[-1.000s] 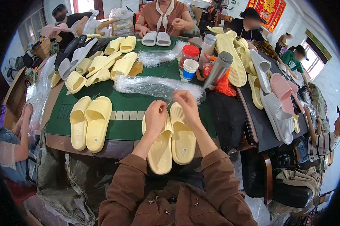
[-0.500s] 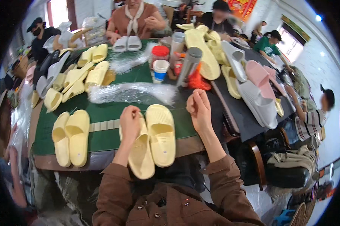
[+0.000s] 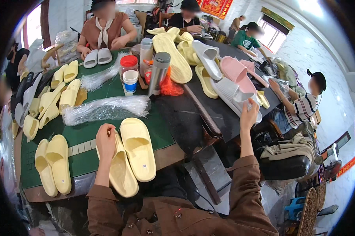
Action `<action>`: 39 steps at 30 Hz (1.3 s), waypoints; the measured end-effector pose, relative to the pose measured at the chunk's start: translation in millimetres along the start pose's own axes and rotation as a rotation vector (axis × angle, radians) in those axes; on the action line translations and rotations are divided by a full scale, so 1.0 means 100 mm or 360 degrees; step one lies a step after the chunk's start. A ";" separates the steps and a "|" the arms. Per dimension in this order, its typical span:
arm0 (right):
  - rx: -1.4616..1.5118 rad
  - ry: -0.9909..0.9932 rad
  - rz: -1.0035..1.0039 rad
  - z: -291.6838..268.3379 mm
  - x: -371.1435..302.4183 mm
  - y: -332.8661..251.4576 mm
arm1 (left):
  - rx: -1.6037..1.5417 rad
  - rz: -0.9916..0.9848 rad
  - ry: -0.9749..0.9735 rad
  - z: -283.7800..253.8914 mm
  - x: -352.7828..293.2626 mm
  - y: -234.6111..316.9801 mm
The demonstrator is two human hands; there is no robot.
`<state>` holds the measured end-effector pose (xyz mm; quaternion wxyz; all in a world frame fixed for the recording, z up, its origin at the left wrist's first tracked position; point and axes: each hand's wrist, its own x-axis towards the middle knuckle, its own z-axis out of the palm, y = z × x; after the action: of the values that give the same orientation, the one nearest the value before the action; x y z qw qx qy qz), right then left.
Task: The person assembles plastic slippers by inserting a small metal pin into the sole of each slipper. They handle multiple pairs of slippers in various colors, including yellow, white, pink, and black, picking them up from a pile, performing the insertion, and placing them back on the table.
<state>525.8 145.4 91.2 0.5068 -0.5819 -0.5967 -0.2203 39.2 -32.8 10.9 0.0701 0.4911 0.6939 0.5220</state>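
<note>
Two pale yellow foam slippers (image 3: pixel 139 151): side by side at the green-topped table's (image 3: pixel 165 155) near edge, heels reaching past it; a push toward the person could tip one down.
Left hand (image 3: pixel 105 139): fingers curled narrow over the left slipper's strap; whether it grips, I cannot tell. A sideways pull could part the pair.
Second pale yellow foam pair (image 3: pixel 57 165): near the same table's near left corner; a sleeve could knock it.
Right hand (image 3: pixel 249 114): fingers bent close together by the grey ribbed foam slipper (image 3: pixel 230 94), at the dark table's (image 3: pixel 220 124) near edge; touching or holding, I cannot tell. A bump could slide that slipper off.
Bundle of thin clear plastic strips (image 3: pixel 106 109): beyond both pairs; loose ends could tangle.
</note>
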 end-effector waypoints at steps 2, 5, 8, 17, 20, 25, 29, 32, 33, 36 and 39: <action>-0.0256 -0.0162 -0.0265 -0.14 0.08 -0.07 | -0.0007 -0.0003 -0.0008 -0.01 0.00 -0.01; -0.0443 -0.0411 -0.0539 -0.25 0.19 -0.02 | -0.0010 0.0030 -0.0009 0.01 0.00 0.00; -0.0584 -0.0732 -0.0527 -0.30 0.32 -0.05 | -0.0024 0.0015 -0.0024 0.00 0.01 0.01; -0.0275 -0.0889 -0.0338 -0.90 0.22 -0.75 | 0.0075 0.0662 0.0210 -0.28 -0.08 0.55; -0.0266 -0.0861 -0.0391 -1.06 0.13 -0.86 | 0.0339 0.0578 -0.0066 -0.55 -0.46 0.75; -0.0050 -0.0783 -0.0430 -1.25 -0.04 -1.10 | 0.0961 0.0624 -0.0288 -0.48 -1.07 0.69; 0.0339 -0.0785 -0.0383 -1.36 -0.15 -1.37 | 0.0998 0.0393 -0.0343 -0.17 -1.14 0.59; 0.0596 -0.0932 -0.0292 -1.42 -0.24 -1.52 | 0.0943 0.0450 -0.0178 -0.15 -1.11 0.50; 0.0664 -0.0959 -0.0331 -1.40 -0.26 -1.61 | 0.0965 0.0421 -0.0141 -0.21 -1.11 0.44; 0.0800 -0.1037 -0.0439 -1.37 -0.42 -1.80 | 0.1023 0.0235 -0.0151 -0.54 -1.03 0.24; 0.0955 -0.1170 -0.0624 -1.29 -0.57 -2.00 | 0.1083 -0.0041 -0.0024 -1.09 -0.97 0.14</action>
<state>376.5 -36.5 157.4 0.3574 -0.3270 -0.8703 0.0890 30.7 -177.9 30.5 -0.0861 0.4814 0.8339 0.2559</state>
